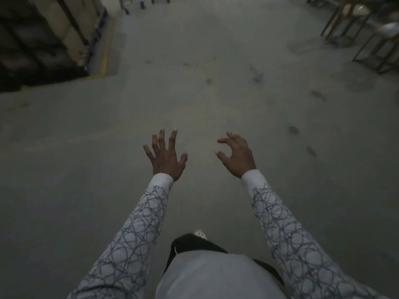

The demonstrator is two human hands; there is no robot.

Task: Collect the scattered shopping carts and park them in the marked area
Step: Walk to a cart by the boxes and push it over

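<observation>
walking stage, by the look of it: the wide grey concrete floor (205,93) fills nearly the whole view, stained with dark scuffs, and nothing rolls under the hands. a painted yellow line (105,50) runs along the floor's far-left edge beside tall stacked brown cardboard boxes (54,24) on dark racking. along the far-right edge stand thin-legged metal-frame stools or stands (371,39); two seem separable, more may be cut off.

the task's things sit at the floor's far edge, left of centre: grey metal shopping cart frames with small black wheels (138,2), only the bottoms showing. count uncertain, at least two sets of legs; too cropped to say more. no marked parking area can be made out for certain; the yellow line may or may not belong to it.

two arms in white sleeves with a dark scribbled-circle pattern (138,223) reach forward. one left hand (166,158), fingers spread wide, palm down, holding nothing. one right hand (237,157), fingers curled in a loose claw, thumb apart, also holding nothing. both well apart from the carts.

judgement: step in hand is the approach to a cart. next move calls for closing the distance across the floor, then taking a handle with both hands.
</observation>
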